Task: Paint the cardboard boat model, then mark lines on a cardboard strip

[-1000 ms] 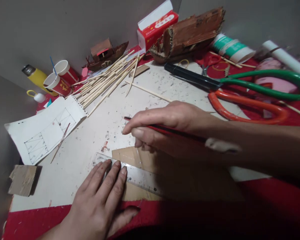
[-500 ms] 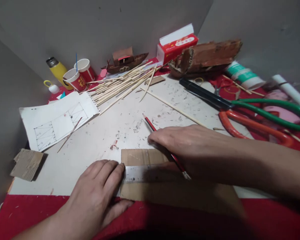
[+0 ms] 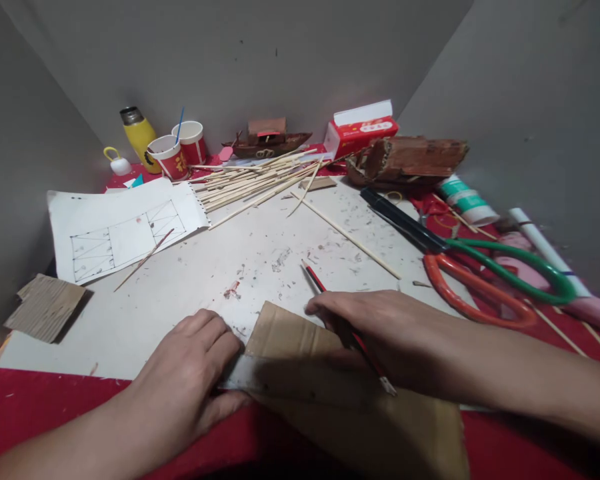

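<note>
A piece of brown cardboard (image 3: 290, 327) lies tilted at the table's front edge, part of it in shadow. Across it runs a clear ruler (image 3: 250, 375), its left end between the fingers and thumb of my left hand (image 3: 195, 367). My right hand (image 3: 365, 327) has a red and black pencil (image 3: 315, 277) tucked in its fingers, point facing away and to the left. The right fingertips reach down over the cardboard and the ruler; their exact contact is hidden beneath the hand.
Large scissors (image 3: 445, 247) with green and orange handles lie at right. Thin wooden sticks (image 3: 260, 183) are heaped behind, near a model boat (image 3: 270, 139) and paper cups (image 3: 170, 160). At left are a drawing sheet (image 3: 125, 233) and a corrugated cardboard block (image 3: 47, 307).
The cardboard has turned, its upper left corner now pointing away from me. The ruler's left end has shifted left and down on it with my left hand. The camera view has also shifted.
</note>
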### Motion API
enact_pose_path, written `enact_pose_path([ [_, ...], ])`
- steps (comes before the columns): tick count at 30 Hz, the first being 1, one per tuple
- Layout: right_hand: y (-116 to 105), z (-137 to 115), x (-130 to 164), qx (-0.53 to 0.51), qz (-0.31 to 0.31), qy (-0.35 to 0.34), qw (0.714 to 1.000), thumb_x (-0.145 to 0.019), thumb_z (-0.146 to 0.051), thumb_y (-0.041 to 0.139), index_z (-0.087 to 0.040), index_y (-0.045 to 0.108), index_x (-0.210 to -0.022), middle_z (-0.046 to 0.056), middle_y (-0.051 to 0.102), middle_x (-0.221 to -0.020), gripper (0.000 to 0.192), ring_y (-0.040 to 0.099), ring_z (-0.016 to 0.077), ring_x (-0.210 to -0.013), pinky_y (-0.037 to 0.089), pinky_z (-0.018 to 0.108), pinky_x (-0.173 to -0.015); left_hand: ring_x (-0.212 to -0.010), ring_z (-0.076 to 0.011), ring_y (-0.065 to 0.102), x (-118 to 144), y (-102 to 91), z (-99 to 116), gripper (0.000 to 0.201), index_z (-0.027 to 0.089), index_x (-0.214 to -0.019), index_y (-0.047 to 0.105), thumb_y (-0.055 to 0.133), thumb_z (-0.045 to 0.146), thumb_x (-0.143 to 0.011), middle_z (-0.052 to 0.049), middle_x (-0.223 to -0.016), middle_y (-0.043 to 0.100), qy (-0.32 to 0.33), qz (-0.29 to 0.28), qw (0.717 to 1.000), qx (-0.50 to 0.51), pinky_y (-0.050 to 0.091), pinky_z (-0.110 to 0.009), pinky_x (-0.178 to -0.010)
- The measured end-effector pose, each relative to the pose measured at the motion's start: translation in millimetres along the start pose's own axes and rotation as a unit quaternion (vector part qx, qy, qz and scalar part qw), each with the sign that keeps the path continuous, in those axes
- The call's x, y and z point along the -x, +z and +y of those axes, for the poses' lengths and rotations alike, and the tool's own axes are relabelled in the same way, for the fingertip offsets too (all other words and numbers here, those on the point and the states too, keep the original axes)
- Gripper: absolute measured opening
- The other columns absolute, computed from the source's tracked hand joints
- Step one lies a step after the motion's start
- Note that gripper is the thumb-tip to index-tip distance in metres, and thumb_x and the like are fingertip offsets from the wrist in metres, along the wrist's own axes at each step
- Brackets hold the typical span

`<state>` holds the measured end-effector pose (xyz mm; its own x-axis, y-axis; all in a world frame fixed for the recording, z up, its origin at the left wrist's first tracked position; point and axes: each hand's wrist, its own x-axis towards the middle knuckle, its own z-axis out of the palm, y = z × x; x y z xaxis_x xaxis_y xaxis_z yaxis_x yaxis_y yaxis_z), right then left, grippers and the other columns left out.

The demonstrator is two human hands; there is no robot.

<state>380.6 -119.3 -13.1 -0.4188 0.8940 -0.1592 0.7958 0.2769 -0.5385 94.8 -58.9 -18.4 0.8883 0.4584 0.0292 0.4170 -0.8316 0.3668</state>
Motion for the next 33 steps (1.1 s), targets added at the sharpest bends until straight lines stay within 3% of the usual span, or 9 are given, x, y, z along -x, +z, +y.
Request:
enact_pose_path([
  [5, 6.8, -4.2, 15.4, -0.097, 0.013, 0.057, 0.994, -0.091, -0.026, 0.057, -0.017, 0.059, -0.113, 0.004, 0.063, -0.082, 0.024, 0.055, 0.0145, -0.067, 0.042, 0.026, -0.059, -0.081, -0.0209, 0.056, 2.6, -4.1, 1.7, 0.016, 0.022, -0.082, 0.05, 0.066, 0.022, -0.081, -0.003, -0.086, 0.06, -0.019, -0.009, 0.999, 0.05, 0.045, -0.031, -0.066],
  [8, 2.5, -5.1, 20.2, -0.196, 0.02, 0.11, 0.974, -0.094, -0.035, 0.056, -0.019, 0.059, -0.105, -0.001, 0.055, -0.075, 0.02, 0.051, 0.0119, -0.063, 0.043, 0.025, -0.059, -0.068, -0.0153, 0.057, 4.9, -8.0, 3.0, 0.014, 0.023, -0.081, 0.049, 0.063, 0.02, -0.081, 0.002, -0.077, 0.06, -0.035, -0.023, 0.994, 0.106, 0.042, -0.025, -0.058],
  [12, -6.3, -4.5, 22.5, -0.256, 0.106, 0.178, 0.944, -0.088, -0.046, 0.064, -0.019, 0.059, -0.1, -0.004, 0.047, -0.067, 0.029, 0.047, 0.0107, -0.058, 0.04, 0.023, -0.054, -0.053, -0.01, 0.054, 4.2, -14.2, 3.9, 0.007, 0.024, -0.082, 0.054, 0.055, 0.02, -0.087, 0.006, -0.065, 0.059, -0.051, -0.047, 0.981, 0.183, 0.04, -0.019, -0.049],
  [15, -4.9, -3.9, 22.7, -0.29, 0.166, 0.208, 0.919, -0.083, -0.053, 0.068, -0.02, 0.058, -0.096, -0.004, 0.046, -0.067, 0.037, 0.047, 0.011, -0.057, 0.043, 0.024, -0.053, -0.055, -0.0124, 0.058, 1.5, -17.4, 1.2, 0.011, 0.025, -0.09, 0.064, 0.053, 0.025, -0.09, 0.004, -0.065, 0.063, -0.045, -0.01, 0.981, 0.189, 0.044, -0.019, -0.048],
  [19, 8.5, -3.6, 22.8, -0.349, 0.177, 0.23, 0.891, -0.083, -0.058, 0.065, -0.02, 0.054, -0.097, -0.006, 0.045, -0.064, 0.042, 0.046, 0.0099, -0.048, 0.042, 0.023, -0.044, -0.055, -0.0137, 0.062, -1.3, -18.8, -6.3, 0.024, 0.026, -0.102, 0.071, 0.05, 0.034, -0.092, 0.001, -0.07, 0.07, -0.066, 0.019, 0.975, 0.21, 0.051, -0.02, -0.05],
  [22, 18.5, -1.4, 24.7, -0.307, 0.204, 0.209, 0.906, -0.087, -0.05, 0.062, -0.02, 0.054, -0.095, -0.004, 0.049, -0.063, 0.033, 0.049, 0.0111, -0.05, 0.043, 0.024, -0.046, -0.06, -0.015, 0.066, -2.6, -19.3, -11.4, 0.03, 0.026, -0.106, 0.074, 0.051, 0.041, -0.093, -0.001, -0.078, 0.074, -0.11, 0.019, 0.965, 0.236, 0.054, -0.022, -0.052],
  [27, 26.0, 5.5, 33.6, -0.084, 0.254, 0.144, 0.953, -0.094, -0.029, 0.054, -0.021, 0.053, -0.086, 0.0, 0.059, -0.064, 0.011, 0.055, 0.013, -0.055, 0.047, 0.026, -0.054, -0.061, -0.0175, 0.068, -7.3, -21.8, -16.3, 0.033, 0.026, -0.106, 0.075, 0.052, 0.046, -0.093, -0.003, -0.077, 0.075, -0.166, 0.02, 0.942, 0.291, 0.055, -0.025, -0.05],
  [30, 27.6, 8.7, 38.8, 0.007, 0.293, 0.075, 0.953, -0.094, -0.02, 0.054, -0.022, 0.054, -0.091, 0.003, 0.068, -0.074, 0.003, 0.064, 0.0152, -0.064, 0.05, 0.027, -0.06, -0.061, -0.0174, 0.067, -9.9, -24.0, -20.4, 0.034, 0.026, -0.103, 0.076, 0.058, 0.049, -0.089, -0.004, -0.076, 0.074, -0.196, 0.061, 0.934, 0.293, 0.052, -0.023, -0.047],
  [33, 28.5, 13.4, 40.7, 0.05, 0.327, -0.003, 0.944, -0.093, -0.016, 0.055, -0.021, 0.054, -0.1, 0.007, 0.072, -0.088, 0.008, 0.07, 0.018, -0.078, 0.054, 0.028, -0.068, -0.058, -0.0166, 0.065, -10.7, -25.4, -24.5, 0.031, 0.027, -0.102, 0.077, 0.064, 0.05, -0.085, -0.003, -0.076, 0.075, -0.233, 0.1, 0.913, 0.319, 0.05, -0.022, -0.044],
])
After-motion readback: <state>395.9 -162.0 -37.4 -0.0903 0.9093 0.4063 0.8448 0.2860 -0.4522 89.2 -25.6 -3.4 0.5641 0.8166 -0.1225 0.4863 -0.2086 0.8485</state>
